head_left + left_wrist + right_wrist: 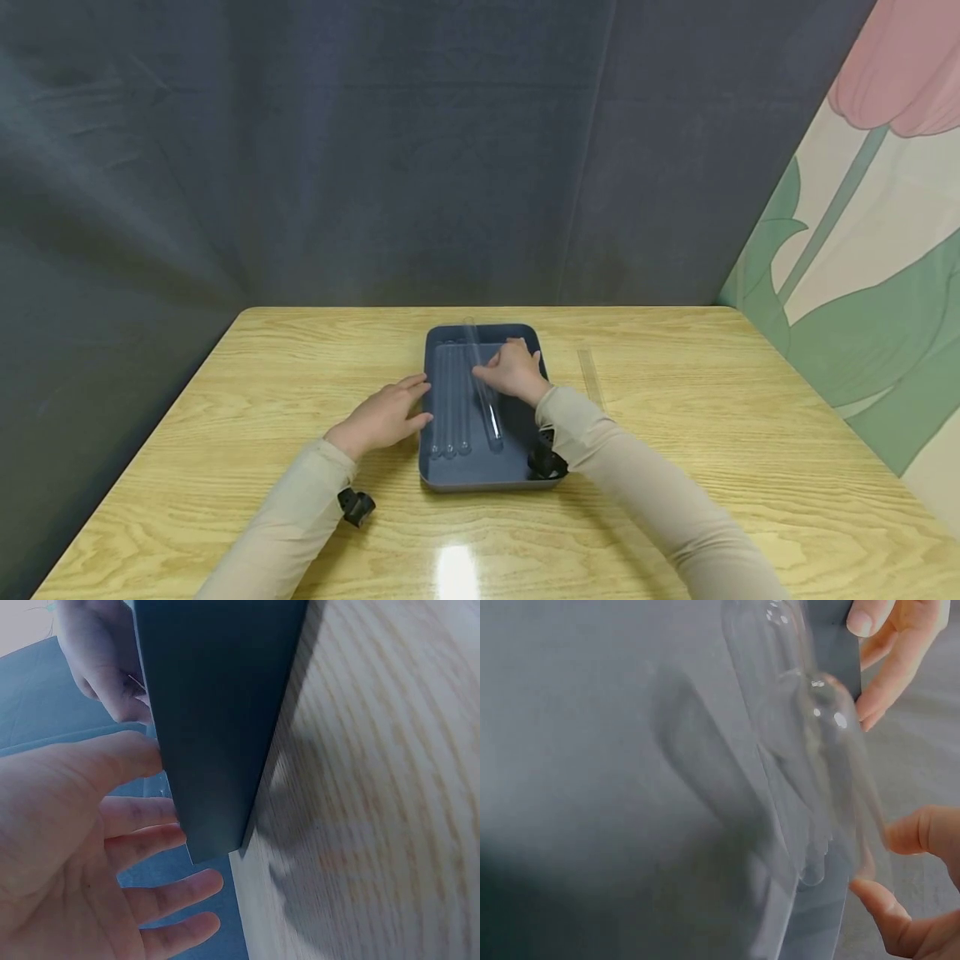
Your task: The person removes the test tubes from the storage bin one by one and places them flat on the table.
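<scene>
A clear test tube [491, 421] slants over the dark blue-grey tray [487, 479], its rounded end toward the tray's near side. My right hand [513, 369] pinches this tube between thumb and finger, seen close up in the right wrist view, where the tube [840, 750] is see-through. Several more clear tubes [450, 400] lie side by side lengthwise along the tray's left side. My left hand [386, 414] is at the tray's left rim with its fingers spread; in the left wrist view the thumb and some fingertips touch the tray wall [214, 727].
A clear, narrow straight piece [590, 375] lies on the wooden table [300, 350] right of the tray, beyond my right forearm; its kind is hard to tell. A dark curtain [420, 167] hangs behind the table, and a flower-patterned surface [862, 292] stands at the right.
</scene>
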`<state>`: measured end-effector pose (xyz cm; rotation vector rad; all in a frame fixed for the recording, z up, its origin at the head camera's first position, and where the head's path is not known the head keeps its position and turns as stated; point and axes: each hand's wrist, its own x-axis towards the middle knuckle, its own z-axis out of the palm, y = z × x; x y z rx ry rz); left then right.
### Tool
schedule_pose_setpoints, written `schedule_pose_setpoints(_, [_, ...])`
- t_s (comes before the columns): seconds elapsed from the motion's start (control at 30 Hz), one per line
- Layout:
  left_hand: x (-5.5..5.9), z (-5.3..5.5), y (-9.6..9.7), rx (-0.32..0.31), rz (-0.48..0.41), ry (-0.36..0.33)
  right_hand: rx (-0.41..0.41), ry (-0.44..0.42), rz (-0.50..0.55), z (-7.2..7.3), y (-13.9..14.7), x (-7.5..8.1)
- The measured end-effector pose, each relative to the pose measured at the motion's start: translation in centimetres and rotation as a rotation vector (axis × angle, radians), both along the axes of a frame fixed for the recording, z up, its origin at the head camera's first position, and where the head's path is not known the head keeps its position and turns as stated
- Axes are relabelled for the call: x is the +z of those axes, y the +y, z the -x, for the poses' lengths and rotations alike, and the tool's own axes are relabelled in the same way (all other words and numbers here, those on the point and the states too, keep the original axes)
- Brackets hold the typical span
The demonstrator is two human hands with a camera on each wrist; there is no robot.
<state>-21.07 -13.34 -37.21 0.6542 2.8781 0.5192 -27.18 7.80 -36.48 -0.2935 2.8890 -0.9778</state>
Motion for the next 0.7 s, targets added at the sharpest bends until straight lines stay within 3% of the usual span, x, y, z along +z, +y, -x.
schedule_pose_setpoints(0.37, [0.1, 0.1, 0.0, -0.005, 0.004, 0.017, 0.022, 0.063, 0.003, 0.1, 1.2, 0.8])
schedule_pose_setpoints(0.7, [0.2, 0.0, 0.1, -0.006, 0.004, 0.013, 0.012, 0.035, 0.003, 0.2, 1.9, 1.6])
